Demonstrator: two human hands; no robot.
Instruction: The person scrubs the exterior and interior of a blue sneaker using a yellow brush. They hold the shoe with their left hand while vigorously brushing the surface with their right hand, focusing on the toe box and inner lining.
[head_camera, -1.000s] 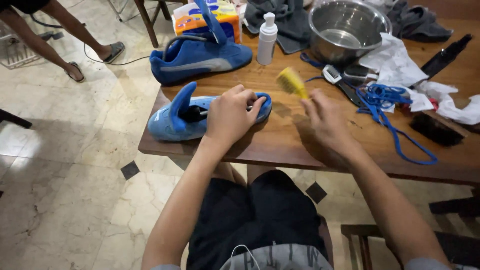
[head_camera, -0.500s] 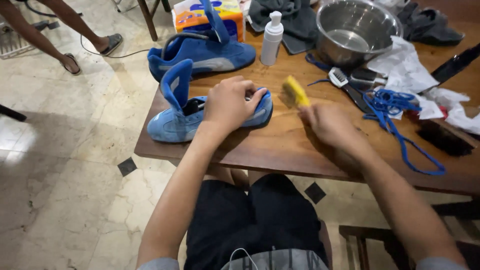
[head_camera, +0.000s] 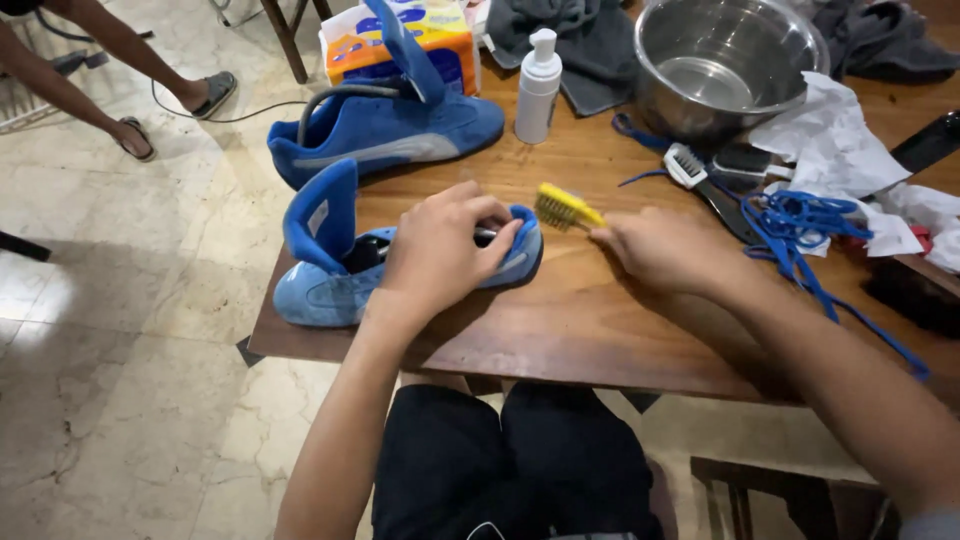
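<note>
wooden tabletop (head_camera: 600, 330): my left hand (head_camera: 440, 250) clamps the blue shoe (head_camera: 330, 285); my right hand (head_camera: 660, 250), gripping the yellow brush (head_camera: 565, 207), has brought it against the toe.

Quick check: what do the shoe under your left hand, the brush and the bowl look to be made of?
Shoe: blue suede-like upper, matte and napped.
Yellow brush: probably plastic, with short stiff bristles.
Bowl: stainless steel by its shiny, reflective grey walls.
Table: varnished brown wood with visible grain.
</note>
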